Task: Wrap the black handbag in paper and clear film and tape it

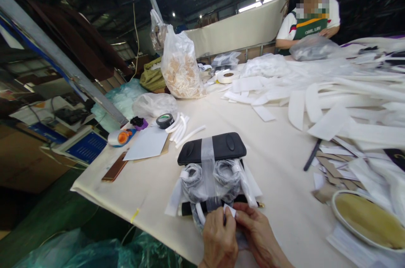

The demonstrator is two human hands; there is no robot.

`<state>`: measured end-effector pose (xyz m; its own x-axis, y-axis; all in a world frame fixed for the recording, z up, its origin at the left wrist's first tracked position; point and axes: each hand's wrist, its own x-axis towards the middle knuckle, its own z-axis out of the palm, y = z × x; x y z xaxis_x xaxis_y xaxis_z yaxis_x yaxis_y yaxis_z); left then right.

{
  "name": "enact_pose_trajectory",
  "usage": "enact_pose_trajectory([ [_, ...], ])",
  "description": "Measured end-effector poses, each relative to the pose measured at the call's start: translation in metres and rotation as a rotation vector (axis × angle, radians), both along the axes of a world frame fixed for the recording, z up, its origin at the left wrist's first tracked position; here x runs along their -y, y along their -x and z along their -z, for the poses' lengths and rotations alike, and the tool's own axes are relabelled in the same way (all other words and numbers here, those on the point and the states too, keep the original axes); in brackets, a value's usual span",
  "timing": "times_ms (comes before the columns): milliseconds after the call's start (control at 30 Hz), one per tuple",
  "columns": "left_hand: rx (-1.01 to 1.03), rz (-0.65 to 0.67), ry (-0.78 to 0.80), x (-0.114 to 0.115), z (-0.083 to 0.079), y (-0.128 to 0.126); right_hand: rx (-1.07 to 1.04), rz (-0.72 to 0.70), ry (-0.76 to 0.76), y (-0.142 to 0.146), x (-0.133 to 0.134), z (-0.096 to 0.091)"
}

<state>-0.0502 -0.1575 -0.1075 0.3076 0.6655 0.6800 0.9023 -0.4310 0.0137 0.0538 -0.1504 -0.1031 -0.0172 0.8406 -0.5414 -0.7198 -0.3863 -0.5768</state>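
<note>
A black padded piece (229, 145) with two oval marks lies on the table, a clear band (208, 154) running across it. Below it are coiled parts in clear plastic wrap (226, 177) and a black bar (190, 209). At the near end of this bundle, my left hand (220, 236) is closed, its fingers bent around a small white piece (230, 210). My right hand (257, 232) pinches the same piece from the right side. Its lower part is hidden by my fingers. A white tube end (200, 213) sticks out beside my left hand.
On the left of the table are a phone (114, 167), a white sheet (147, 143) and a black tape roll (165, 120). White foam strips (357, 128) pile up at right, near a round yellowish dish (370, 219). A person (311, 23) stands across the table.
</note>
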Motion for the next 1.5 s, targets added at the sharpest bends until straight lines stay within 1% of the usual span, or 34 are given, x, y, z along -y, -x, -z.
enact_pose_trajectory([
  [100,-0.089,-0.025,-0.045,-0.001,0.000,-0.001,-0.049,-0.022,-0.018,-0.003,0.001,-0.005],
  [167,-0.110,-0.008,-0.051,-0.002,0.000,-0.001,-0.071,-0.038,-0.030,-0.005,0.000,-0.008],
  [233,-0.081,0.008,-0.041,-0.002,0.000,0.000,-0.077,-0.044,-0.031,-0.005,0.000,-0.007],
  [300,-0.010,0.021,-0.015,-0.001,0.002,0.000,-0.080,-0.041,-0.022,-0.004,0.000,-0.005],
  [433,0.174,0.067,0.118,0.001,0.001,0.002,-0.101,-0.033,-0.021,-0.002,-0.002,0.000],
  [533,0.288,0.104,0.227,0.000,-0.007,0.003,-0.095,-0.018,-0.011,-0.001,-0.004,0.000],
  [633,0.372,0.114,0.342,-0.003,-0.015,0.005,-0.090,-0.002,-0.007,0.000,-0.005,-0.002],
  [700,0.428,0.085,0.426,-0.004,-0.015,0.007,-0.088,0.006,-0.008,0.001,-0.005,-0.001],
  [800,0.491,-0.028,0.538,-0.004,-0.011,0.008,-0.076,0.011,-0.006,0.003,-0.005,0.001],
  [833,0.485,-0.070,0.559,-0.003,-0.010,0.007,-0.070,0.013,-0.006,0.003,-0.005,0.001],
  [900,0.411,-0.130,0.575,-0.003,-0.010,0.007,-0.056,0.017,-0.010,0.004,-0.005,0.001],
  [967,0.304,-0.145,0.566,-0.002,-0.013,0.006,-0.045,0.014,-0.017,0.004,-0.005,0.001],
  [1033,0.227,-0.119,0.531,-0.003,-0.016,0.004,-0.035,0.008,-0.021,0.004,-0.005,0.000],
  [1067,0.203,-0.100,0.489,-0.003,-0.018,0.003,-0.030,0.006,-0.021,0.004,-0.004,-0.001],
  [1133,0.151,-0.073,0.354,-0.004,-0.018,0.002,-0.018,0.006,-0.020,0.003,-0.004,-0.002],
  [1200,0.094,-0.071,0.207,-0.005,-0.017,0.000,-0.004,0.008,-0.019,0.003,-0.003,-0.004],
  [1267,0.042,-0.076,0.117,-0.005,-0.016,-0.002,0.013,0.009,-0.017,0.003,-0.003,-0.006],
  [1400,-0.041,-0.055,0.013,-0.005,-0.013,-0.005,0.055,0.013,-0.007,0.003,-0.005,-0.009],
  [1500,-0.040,-0.016,-0.023,-0.003,-0.007,-0.004,0.096,0.016,0.002,0.004,-0.005,-0.009],
])
